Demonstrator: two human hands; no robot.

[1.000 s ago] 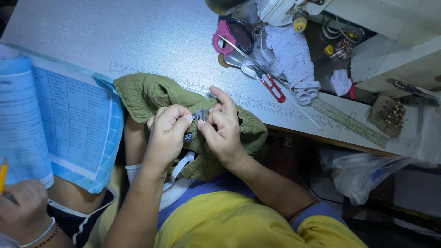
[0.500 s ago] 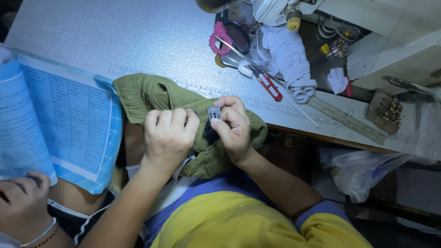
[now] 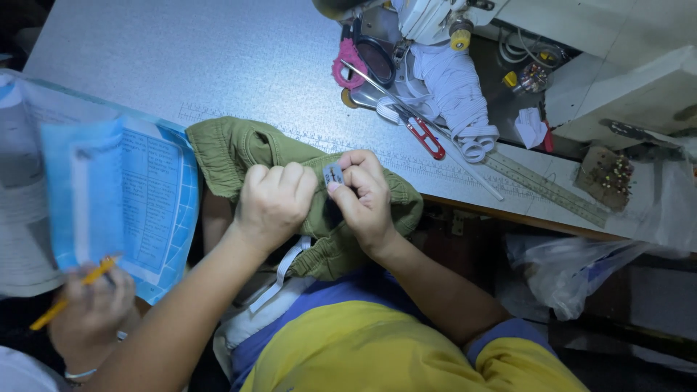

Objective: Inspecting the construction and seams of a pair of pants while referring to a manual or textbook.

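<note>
While the crumpled olive-green cloth garment (image 3: 239, 149) lies half on the grey speckled desk (image 3: 181, 58) and half off its near edge, both of the person's hands are on it. The left hand (image 3: 274, 205) is curled into a fist, gripping a bunch of the green cloth. The right hand (image 3: 367, 199) is just beside it, with the thumb and first finger pinched tight on a small grey tag (image 3: 333, 173) that sticks up from the garment. The two hands almost touch each other. A white strap (image 3: 284, 270) hangs down from the garment, toward the person's yellow and blue shirt (image 3: 377, 348).

To the left, a big blue and white paper with tables on it (image 3: 138, 203) lies partly on the desk, touching the green garment. Another person's hand (image 3: 91, 305) is at the bottom left, holding a yellow pencil (image 3: 69, 294) near that paper.

Farther back on the desk sit small snips with red handles (image 3: 425, 136), a roll of white elastic band (image 3: 454, 87), pink-handled scissors (image 3: 348, 62) and a long clear ruler (image 3: 544, 187). A brown pincushion full of pins (image 3: 606, 176) is on the right, well apart from the hands.
</note>
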